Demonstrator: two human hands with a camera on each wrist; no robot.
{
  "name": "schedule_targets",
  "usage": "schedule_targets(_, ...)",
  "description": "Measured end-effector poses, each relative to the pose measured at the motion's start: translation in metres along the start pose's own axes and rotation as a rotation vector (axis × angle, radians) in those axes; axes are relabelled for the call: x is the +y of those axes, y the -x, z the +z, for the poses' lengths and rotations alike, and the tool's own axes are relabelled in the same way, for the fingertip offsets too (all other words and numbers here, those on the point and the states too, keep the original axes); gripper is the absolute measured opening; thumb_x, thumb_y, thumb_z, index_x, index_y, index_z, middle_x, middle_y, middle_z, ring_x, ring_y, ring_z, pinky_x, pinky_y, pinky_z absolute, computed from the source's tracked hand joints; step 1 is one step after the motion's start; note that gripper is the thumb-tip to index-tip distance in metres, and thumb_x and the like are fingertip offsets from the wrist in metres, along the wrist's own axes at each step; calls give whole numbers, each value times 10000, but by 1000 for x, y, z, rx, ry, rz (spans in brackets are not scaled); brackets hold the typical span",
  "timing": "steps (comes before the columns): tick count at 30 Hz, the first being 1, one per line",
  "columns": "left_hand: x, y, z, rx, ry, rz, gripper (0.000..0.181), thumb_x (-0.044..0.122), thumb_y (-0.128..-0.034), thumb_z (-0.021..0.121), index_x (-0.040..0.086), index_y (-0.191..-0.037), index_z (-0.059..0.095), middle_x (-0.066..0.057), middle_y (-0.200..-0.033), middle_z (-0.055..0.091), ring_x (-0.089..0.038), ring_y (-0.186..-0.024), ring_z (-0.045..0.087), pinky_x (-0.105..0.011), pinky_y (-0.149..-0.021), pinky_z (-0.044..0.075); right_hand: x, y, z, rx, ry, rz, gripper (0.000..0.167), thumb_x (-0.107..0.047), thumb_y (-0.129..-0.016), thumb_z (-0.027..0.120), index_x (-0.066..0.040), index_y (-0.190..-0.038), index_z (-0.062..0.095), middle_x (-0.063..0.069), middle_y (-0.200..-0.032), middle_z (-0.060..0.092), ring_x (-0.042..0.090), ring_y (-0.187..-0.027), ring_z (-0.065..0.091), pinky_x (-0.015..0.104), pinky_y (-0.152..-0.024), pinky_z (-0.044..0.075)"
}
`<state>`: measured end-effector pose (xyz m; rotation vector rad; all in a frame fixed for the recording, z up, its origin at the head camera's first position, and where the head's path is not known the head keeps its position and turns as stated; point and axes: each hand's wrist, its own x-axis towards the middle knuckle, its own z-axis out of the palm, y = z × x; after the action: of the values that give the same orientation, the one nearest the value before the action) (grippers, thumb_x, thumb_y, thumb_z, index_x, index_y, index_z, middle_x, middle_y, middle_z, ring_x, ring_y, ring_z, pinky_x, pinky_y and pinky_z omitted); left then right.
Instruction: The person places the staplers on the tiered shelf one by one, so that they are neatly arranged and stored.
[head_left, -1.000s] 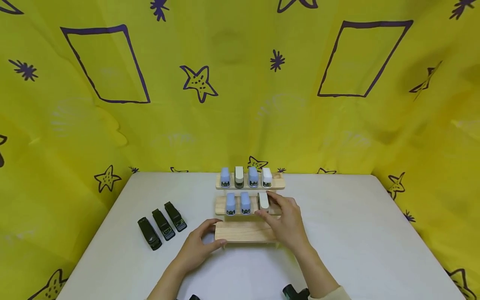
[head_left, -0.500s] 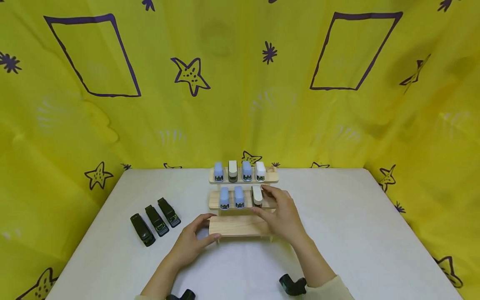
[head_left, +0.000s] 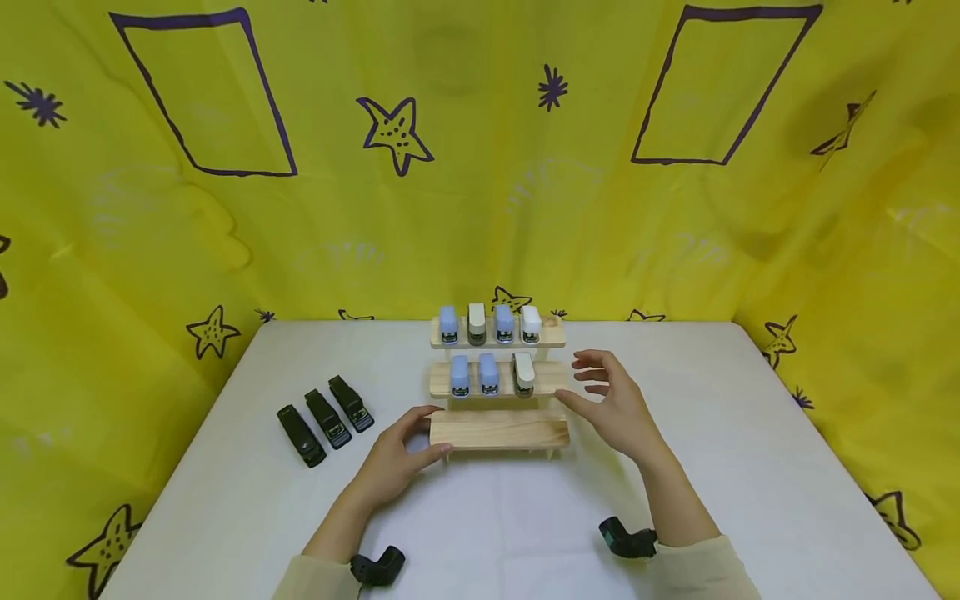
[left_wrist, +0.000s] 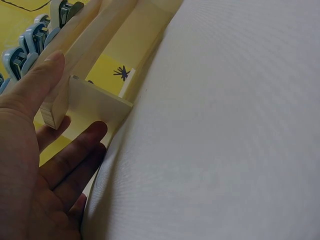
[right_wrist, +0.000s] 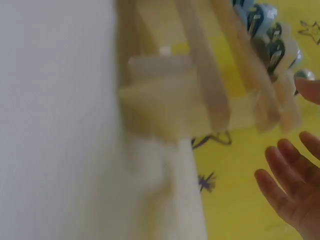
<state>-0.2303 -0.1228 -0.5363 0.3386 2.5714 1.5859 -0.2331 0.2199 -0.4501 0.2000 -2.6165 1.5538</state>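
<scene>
A three-tier wooden rack (head_left: 498, 431) stands near the back of the table. My left hand (head_left: 399, 456) holds the left end of its lowest shelf, thumb and fingers on either side of the board in the left wrist view. To the right of the rack, my right hand (head_left: 617, 408) is apart from it with spread fingers, holding nothing. Nearest to it on the middle shelf is a white stapler (head_left: 524, 373) with a grey base. Left of that stand a blue stapler (head_left: 489, 374) and another blue stapler (head_left: 460, 376). No staplers stand on the lowest shelf.
The top shelf (head_left: 556, 333) carries several small staplers, blue and whitish. Three black staplers (head_left: 327, 418) lie side by side on the white table (head_left: 480, 525), left of the rack. A yellow patterned cloth (head_left: 465, 225) hangs behind and at both sides.
My right hand has let go of the white stapler on the middle shelf and moved away to the right, its fingers spreading. The left hand stays on the rack. The head view has shifted slightly.
</scene>
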Motion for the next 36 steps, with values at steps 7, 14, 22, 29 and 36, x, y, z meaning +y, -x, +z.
schedule_targets(7, 0, -7, 2, -16, -12, 8, 553, 415, -861, 841, 368, -1357, 599, 92, -1168, 733, -155, -1219, 601, -533, -1116, 377, 36, 3, -9, -103, -32, 98, 657, -342, -929, 794, -40, -1410, 466, 146, -1367, 570, 336, -1234, 598, 407, -1005, 524)
schedule_targets(14, 0, -4, 5, -43, 11, -4, 563, 409, -853, 850, 380, -1355, 597, 101, -1177, 729, -163, -1224, 605, -526, -1122, 371, 57, 6, -6, -249, -133, 128, 478, -251, -916, 807, -62, -1262, 537, 161, -1330, 611, 261, -1176, 626, 333, -891, 545)
schedule_targets(22, 5, -5, 5, -42, -6, 10, 569, 434, -848, 848, 407, -1354, 589, 105, -1201, 727, -174, -1247, 613, -554, -1138, 371, 72, 5, -11, -398, -219, 21, 458, -113, -892, 803, 16, -1242, 538, 199, -1336, 582, 168, -1155, 624, 248, -957, 532)
schedule_targets(29, 6, -3, 2, -20, -25, -19, 572, 428, -856, 844, 376, -1368, 593, 84, -1209, 727, -188, -1257, 606, -562, -1129, 379, 80, -2, -8, -467, -245, 0, 529, -89, -840, 833, -28, -1277, 543, 115, -1391, 558, 126, -1216, 566, 231, -1014, 481)
schedule_targets(36, 2, 1, -2, -6, -4, -35, 575, 433, -845, 853, 398, -1358, 596, 99, -1217, 715, -183, -1254, 607, -549, -1134, 379, 83, -10, 0, -507, -240, -29, 547, -104, -837, 842, -89, -1310, 566, 131, -1413, 537, 197, -1188, 568, 263, -989, 489)
